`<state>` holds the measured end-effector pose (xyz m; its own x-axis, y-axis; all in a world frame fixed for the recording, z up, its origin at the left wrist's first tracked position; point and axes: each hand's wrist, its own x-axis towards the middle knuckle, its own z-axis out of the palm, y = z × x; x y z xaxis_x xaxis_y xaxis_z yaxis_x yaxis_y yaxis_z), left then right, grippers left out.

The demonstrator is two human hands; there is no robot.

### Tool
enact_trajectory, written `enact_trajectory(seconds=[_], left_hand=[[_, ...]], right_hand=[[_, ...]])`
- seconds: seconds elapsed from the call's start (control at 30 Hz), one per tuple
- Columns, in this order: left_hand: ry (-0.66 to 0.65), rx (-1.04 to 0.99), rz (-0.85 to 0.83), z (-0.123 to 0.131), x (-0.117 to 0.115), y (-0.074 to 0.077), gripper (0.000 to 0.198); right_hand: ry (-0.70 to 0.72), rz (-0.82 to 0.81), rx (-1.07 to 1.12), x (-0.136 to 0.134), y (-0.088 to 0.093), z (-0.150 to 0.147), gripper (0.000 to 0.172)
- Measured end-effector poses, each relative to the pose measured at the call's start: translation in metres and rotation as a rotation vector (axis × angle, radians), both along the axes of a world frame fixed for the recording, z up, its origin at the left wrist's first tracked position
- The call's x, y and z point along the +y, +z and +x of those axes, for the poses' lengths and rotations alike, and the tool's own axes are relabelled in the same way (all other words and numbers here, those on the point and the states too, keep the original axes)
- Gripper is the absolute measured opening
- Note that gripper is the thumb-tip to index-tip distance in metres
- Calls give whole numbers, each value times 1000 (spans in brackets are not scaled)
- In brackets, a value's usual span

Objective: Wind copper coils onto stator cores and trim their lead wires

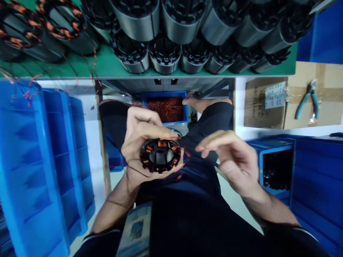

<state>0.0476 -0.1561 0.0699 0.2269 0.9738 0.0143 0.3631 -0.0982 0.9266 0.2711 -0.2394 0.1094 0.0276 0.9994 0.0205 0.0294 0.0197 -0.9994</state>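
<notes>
My left hand (139, 142) is wrapped around a round black motor stator (160, 155) wound with copper wire, held end-on above my lap. My right hand (227, 157) hovers just to the right of it, fingers loosely curled and apart, holding nothing that I can see. A thin copper wire trails from the stator across my left wrist.
Rows of grey stators (164, 53) lie on a green bench (107, 66) at the top, some wound with copper (61, 21). Below sits a blue bin of copper scrap (167, 109). Blue crates (40, 160) stand left and right; teal pliers (308, 100) lie on a cardboard box (268, 107).
</notes>
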Motion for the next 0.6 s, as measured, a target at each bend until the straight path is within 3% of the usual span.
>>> enact_trajectory(seconds=[0.07,0.17,0.27,0.33,0.43,0.5,0.6], left_hand=[[-92,-55,147,-9,2,7,49],[-247,-96,305,-15,-1,9,31],[-269,-137,257,-16,-9,0,54],[-252,-328,25,-12,-18,-5,71],[-166,-854,-620,-1,-34,-9,70],[-92,-1133,-966,7,-42,-9,75],[-23,-1242,-1110,16,-47,-9,63]], right_hand=[[61,-193,79,4,3,-2,41],[87,-390,246,11,5,-4,38],[134,-526,421,9,-3,-1,35],[181,-587,505,2,-12,0,35],[204,-593,532,-10,-23,-3,29],[183,-509,430,-13,-23,-6,19],[164,-280,159,-9,-13,-8,10]])
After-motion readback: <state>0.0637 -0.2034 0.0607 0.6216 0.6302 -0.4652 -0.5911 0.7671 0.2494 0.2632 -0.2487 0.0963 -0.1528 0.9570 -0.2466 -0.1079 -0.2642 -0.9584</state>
